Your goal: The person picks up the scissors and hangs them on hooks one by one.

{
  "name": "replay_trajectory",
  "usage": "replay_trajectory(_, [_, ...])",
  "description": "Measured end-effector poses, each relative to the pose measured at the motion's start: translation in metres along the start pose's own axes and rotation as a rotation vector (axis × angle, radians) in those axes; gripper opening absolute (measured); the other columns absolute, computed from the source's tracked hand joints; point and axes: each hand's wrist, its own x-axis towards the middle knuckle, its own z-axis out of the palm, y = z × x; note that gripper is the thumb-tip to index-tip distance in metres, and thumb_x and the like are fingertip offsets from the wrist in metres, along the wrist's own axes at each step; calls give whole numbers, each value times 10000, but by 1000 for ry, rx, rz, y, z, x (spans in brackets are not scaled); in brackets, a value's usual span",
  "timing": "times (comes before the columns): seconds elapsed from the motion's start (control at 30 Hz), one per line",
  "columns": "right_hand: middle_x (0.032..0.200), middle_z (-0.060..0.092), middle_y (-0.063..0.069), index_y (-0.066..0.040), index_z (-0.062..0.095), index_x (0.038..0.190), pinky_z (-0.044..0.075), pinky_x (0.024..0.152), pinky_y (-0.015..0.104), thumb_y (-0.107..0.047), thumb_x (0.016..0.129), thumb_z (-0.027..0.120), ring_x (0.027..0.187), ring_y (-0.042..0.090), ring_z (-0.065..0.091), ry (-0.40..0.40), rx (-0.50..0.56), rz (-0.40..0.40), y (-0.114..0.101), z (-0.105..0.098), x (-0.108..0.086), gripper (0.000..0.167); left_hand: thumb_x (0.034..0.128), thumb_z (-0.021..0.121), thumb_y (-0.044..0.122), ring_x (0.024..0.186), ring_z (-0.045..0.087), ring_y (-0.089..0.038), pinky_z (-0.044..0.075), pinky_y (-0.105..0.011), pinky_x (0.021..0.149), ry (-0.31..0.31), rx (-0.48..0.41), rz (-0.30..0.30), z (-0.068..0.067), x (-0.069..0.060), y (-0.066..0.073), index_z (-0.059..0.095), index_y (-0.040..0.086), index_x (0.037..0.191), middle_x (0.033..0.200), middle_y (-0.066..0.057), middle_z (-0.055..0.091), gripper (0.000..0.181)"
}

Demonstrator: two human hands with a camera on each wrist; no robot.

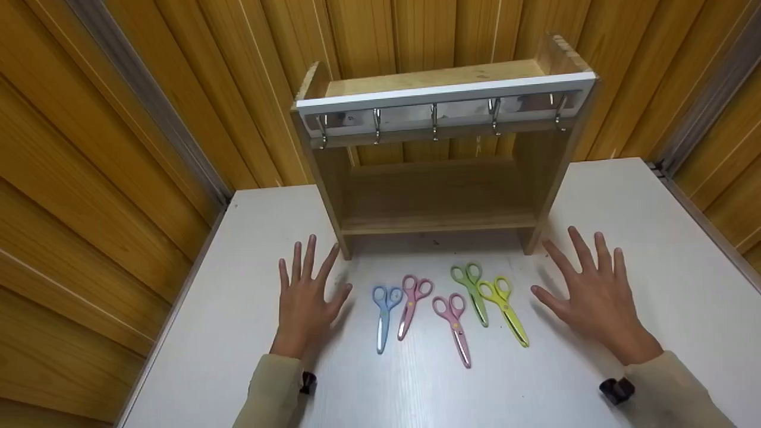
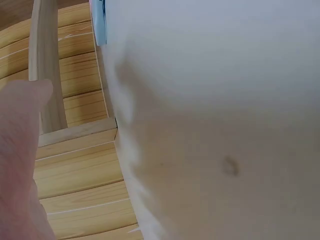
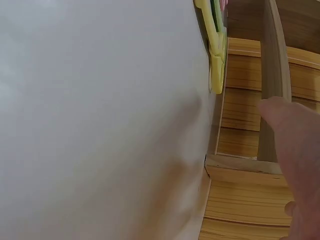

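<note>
My left hand [image 1: 304, 303] is spread with straight fingers over the left of the table, holding nothing. The right hand [image 1: 597, 303] is likewise spread and holds nothing, at the right. Between them several scissors lie on the tabletop, handles toward the rack. Blue scissors [image 1: 383, 318] are nearest the left hand, with pink scissors [image 1: 410, 312] beside them. Other pink scissors [image 1: 456, 336] lie in the middle, nearer the front. Green scissors [image 1: 477, 302] and yellow scissors [image 1: 508, 315] lie close together, the yellow nearest the right hand. In the right wrist view part of the yellow scissors [image 3: 216, 65] shows.
A wooden rack [image 1: 440, 226] stands behind the scissors, with a lower shelf and a top shelf. Along its front a white rail [image 1: 404, 120] carries several metal hooks [image 1: 434, 122]. The white table [image 1: 404, 404] meets wood-panelled walls [image 1: 119, 178] at the back and sides.
</note>
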Motion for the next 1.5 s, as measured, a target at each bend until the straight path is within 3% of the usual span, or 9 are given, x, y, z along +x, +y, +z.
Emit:
replay_trajectory(0.13, [1659, 222, 210, -248, 334, 1614, 164, 1138, 754, -552, 863, 732, 1468, 563, 203, -54, 29, 8, -4, -4, 2, 902, 933, 635, 587, 1576, 51, -371, 81, -700, 1205, -21, -33, -18, -5, 9, 0, 294, 357, 1629, 1729, -85, 82, 808])
replay_trajectory(0.17, [1637, 258, 231, -228, 314, 1620, 245, 1108, 746, -543, 872, 737, 1432, 566, 276, -82, 48, 11, -6, -6, 3, 915, 933, 648, 572, 1574, 60, -375, 99, -699, 1204, -15, -55, -19, -7, 13, 1, 287, 348, 1633, 1729, -86, 76, 818])
replay_trajectory(0.27, [1573, 336, 292, -158, 228, 1640, 439, 968, 704, -518, 902, 737, 1320, 563, 430, -189, 125, 25, -14, -11, 4, 966, 939, 679, 525, 1570, 93, -379, 173, -677, 1198, 10, -144, -28, -11, 26, 4, 219, 320, 1653, 1732, -81, 46, 874])
replay_trajectory(0.37, [1524, 392, 330, -98, 187, 1638, 533, 802, 673, -489, 919, 743, 1234, 547, 524, -284, 202, 40, -22, -14, 6, 990, 945, 705, 478, 1570, 102, -371, 290, -612, 1179, 32, -263, -62, -12, 41, 8, 101, 304, 1669, 1734, -66, 7, 958])
replay_trajectory(0.5, [1540, 383, 329, -89, 196, 1635, 510, 896, 686, -481, 918, 751, 1306, 540, 481, -349, 237, 66, -32, -14, 6, 988, 956, 701, 457, 1573, 107, -347, 348, -555, 1162, 47, -414, -138, -12, 58, 13, -2, 312, 1666, 1734, -53, -19, 1010])
replay_trajectory(0.73, [1505, 450, 301, -54, 263, 1615, 532, 895, 647, -419, 888, 800, 1259, 511, 530, -340, 248, 55, -46, -10, 0, 974, 973, 705, 380, 1575, 142, -228, 251, -490, 1231, 41, -611, -216, -13, 83, 19, -32, 321, 1661, 1733, 16, 52, 1010])
replay_trajectory(1.07, [1367, 555, 293, -42, 382, 1565, 554, 828, 637, -418, 871, 810, 1201, 476, 570, -344, 241, 55, -61, -6, -5, 897, 999, 689, 207, 1467, 410, -279, 446, -486, 1118, 29, -910, -276, -8, 100, 27, 61, 324, 1656, 1672, -19, 295, 916])
replay_trajectory(1.27, [1232, 588, 273, -16, 448, 1525, 583, 687, 514, -409, 832, 845, 1032, 377, 613, -341, 213, 43, -64, -4, -6, 889, 1060, 576, 148, 1406, 495, -282, 495, -452, 1075, 50, -933, -296, -5, 103, 25, 175, 288, 1649, 1634, -60, 378, 726])
replay_trajectory(1.5, [1097, 602, 190, -7, 526, 1466, 482, 533, 351, -373, 815, 870, 867, 248, 584, -367, 202, 23, -67, -4, -9, 822, 1070, 533, 79, 1376, 530, -259, 512, -393, 1059, 83, -907, -282, 0, 105, 23, 232, 257, 1641, 1621, -51, 405, 670])
